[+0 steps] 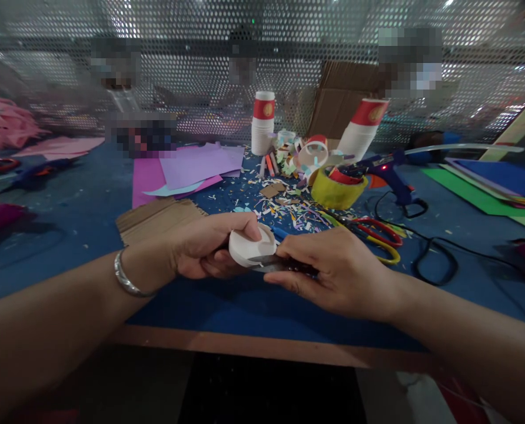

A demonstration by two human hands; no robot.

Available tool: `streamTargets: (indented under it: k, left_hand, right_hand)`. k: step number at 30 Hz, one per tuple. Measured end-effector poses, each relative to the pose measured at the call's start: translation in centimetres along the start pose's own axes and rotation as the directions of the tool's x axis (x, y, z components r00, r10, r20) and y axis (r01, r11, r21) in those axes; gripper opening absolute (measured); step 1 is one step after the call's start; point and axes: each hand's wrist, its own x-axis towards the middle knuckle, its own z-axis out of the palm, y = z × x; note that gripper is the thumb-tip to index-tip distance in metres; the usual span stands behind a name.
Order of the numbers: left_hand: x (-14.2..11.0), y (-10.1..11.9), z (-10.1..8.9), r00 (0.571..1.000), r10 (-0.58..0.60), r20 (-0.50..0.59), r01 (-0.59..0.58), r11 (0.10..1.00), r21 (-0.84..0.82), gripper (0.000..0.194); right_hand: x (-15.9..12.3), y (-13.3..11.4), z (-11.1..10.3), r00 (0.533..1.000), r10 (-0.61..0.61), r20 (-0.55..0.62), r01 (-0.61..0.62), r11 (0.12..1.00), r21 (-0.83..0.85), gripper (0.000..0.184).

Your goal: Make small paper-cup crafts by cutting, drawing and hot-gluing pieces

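Over the front of the table, my left hand (216, 238) grips a round white piece (247, 247) that looks like part of a paper cup. Its thumb presses on the upper face. My right hand (333, 265) is closed around a dark-handled cutting tool (306, 268), whose grey metal blade lies against the lower right edge of the white piece. Fingers hide most of the handle, so I cannot tell scissors from a knife. Just beyond the right hand lie scissors with red and yellow handles (379, 235).
Corrugated cardboard (156, 219) and purple paper (196, 165) lie left of centre. Paper scraps (284, 206) spread behind my hands. Yellow tape (337, 191), a glue gun (390, 176) with a looping cord, and coloured sheets (474, 188) are right. Cup stacks (262, 129) stand before a perforated metal screen (200, 65).
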Motion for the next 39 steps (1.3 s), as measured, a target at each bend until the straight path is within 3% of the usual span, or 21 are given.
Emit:
streamTargets:
  k: [8, 13, 17, 21, 23, 28, 34, 39]
  left_hand:
    - [-0.7, 0.2, 0.5, 0.983, 0.085, -0.161, -0.090, 0.996, -0.021, 0.029]
    - [-1.0, 0.4, 0.6, 0.969, 0.152, -0.193, -0.147, 0.988, 0.042, 0.028]
    - [-1.2, 0.7, 0.6, 0.908, 0.271, -0.319, -0.262, 0.963, 0.071, 0.023]
    - [-1.2, 0.7, 0.9, 0.853, 0.279, -0.441, -0.207, 0.957, 0.205, 0.017]
    - [-1.1, 0.5, 1.2, 0.836, 0.359, -0.415, -0.207, 0.907, 0.367, 0.013]
    - [-1.2, 0.3, 1.9, 0.776, 0.593, -0.213, -0.315, 0.658, 0.684, 0.012]
    - [-1.4, -0.2, 1.6, 0.683, 0.720, -0.118, -0.310, 0.433, 0.847, 0.012]
    - [-1.3, -0.4, 1.7, 0.667, 0.738, -0.104, -0.283, 0.380, 0.881, 0.016]
  right_hand:
    - [0.1, 0.3, -0.3, 0.998, 0.007, -0.064, -0.012, 0.997, -0.076, 0.032]
    - [0.3, 0.6, -0.4, 0.996, 0.048, -0.080, -0.055, 0.995, -0.087, 0.035]
    - [0.4, 0.8, -0.6, 0.976, 0.191, -0.107, -0.190, 0.982, 0.025, 0.034]
    - [0.5, 0.8, -0.6, 0.948, 0.294, -0.121, -0.270, 0.946, 0.178, 0.034]
    - [0.6, 0.8, -0.5, 0.936, 0.341, -0.092, -0.306, 0.913, 0.269, 0.033]
    - [1.0, 0.9, -0.4, 0.924, 0.381, -0.019, -0.332, 0.828, 0.452, 0.029]
    - [1.1, 1.2, -0.5, 0.920, 0.390, -0.030, -0.326, 0.807, 0.493, 0.032]
    - [1.2, 1.3, -0.4, 0.914, 0.404, -0.025, -0.327, 0.773, 0.544, 0.030]
